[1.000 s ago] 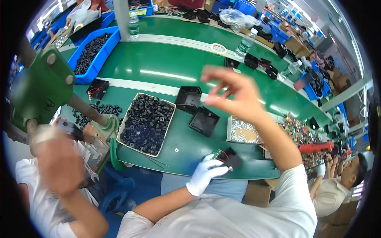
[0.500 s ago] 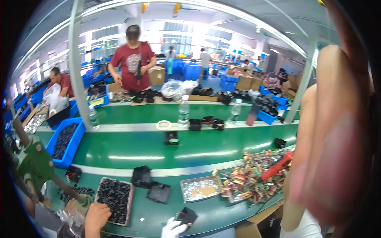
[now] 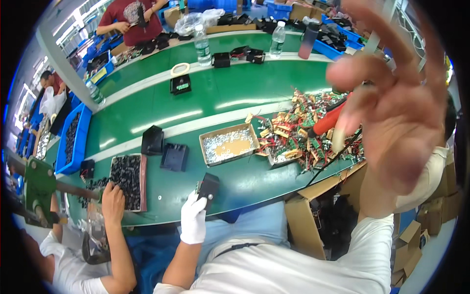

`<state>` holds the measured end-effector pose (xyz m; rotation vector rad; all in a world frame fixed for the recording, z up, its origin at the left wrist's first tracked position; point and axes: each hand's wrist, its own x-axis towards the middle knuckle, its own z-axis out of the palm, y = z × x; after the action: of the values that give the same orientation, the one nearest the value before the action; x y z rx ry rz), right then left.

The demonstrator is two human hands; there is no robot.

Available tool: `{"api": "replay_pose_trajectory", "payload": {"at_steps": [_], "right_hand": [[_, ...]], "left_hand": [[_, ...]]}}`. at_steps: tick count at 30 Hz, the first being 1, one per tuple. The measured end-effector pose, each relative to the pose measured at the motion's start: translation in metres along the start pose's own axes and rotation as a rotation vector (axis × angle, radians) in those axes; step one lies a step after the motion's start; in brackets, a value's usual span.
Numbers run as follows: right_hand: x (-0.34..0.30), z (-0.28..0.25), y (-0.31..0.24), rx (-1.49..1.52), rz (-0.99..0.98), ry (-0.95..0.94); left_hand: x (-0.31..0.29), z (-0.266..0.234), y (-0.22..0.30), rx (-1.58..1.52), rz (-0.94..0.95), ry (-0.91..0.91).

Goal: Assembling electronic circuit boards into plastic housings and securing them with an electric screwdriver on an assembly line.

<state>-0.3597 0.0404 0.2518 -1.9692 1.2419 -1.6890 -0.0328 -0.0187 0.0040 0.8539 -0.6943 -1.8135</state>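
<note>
My left hand, in a white glove, grips a black plastic box above the near edge of the green bench. A bit of green shows beside its thumb. Raised close to the camera, my bare right hand has its fingers apart and somewhat bent, with nothing visible in them. Behind its fingers, a red-handled tool lies over a heap of small circuit boards with wires. Between the hands sits a shallow tray of small shiny metal parts. Two open black boxes rest farther left.
At the left, a co-worker's hand reaches into a tray of small black parts, near a green hand press. A cardboard box stands by my right side. Across the bench are bottles, a tape roll and another person.
The view has tilted down, bringing my torso into sight. My right hand has gone from a blurred near shape to spread fingers. My left hand still holds the box, now turned more upright.
</note>
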Motion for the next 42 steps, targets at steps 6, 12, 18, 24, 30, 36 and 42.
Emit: {"api": "replay_pose_trajectory", "payload": {"at_steps": [6,12,18,24,30,36,42], "right_hand": [[-0.039,0.015,0.060,-0.426,0.246,-0.320],[-0.071,0.045,0.142,-0.830,0.346,-0.424],[-0.047,0.126,0.216,-0.920,0.293,-0.504],[-0.036,0.151,0.250,-1.035,0.302,-0.657],[-0.028,0.144,0.191,-0.653,0.300,-0.422],[-0.075,0.171,0.085,0.306,0.910,-0.310],[-0.084,0.171,0.087,0.255,0.945,-0.266]], "left_hand": [[-0.015,0.012,0.006,-0.096,-0.075,-0.035],[-0.018,0.019,-0.005,0.168,-0.002,-0.002],[-0.005,0.018,0.000,-0.051,-0.090,0.050],[-0.002,0.013,-0.003,-0.305,-0.155,0.125],[0.002,0.003,-0.015,0.056,0.039,0.046],[-0.004,0.019,0.013,0.178,-0.094,0.037],[-0.007,0.026,0.001,0.389,0.040,0.068]]}}
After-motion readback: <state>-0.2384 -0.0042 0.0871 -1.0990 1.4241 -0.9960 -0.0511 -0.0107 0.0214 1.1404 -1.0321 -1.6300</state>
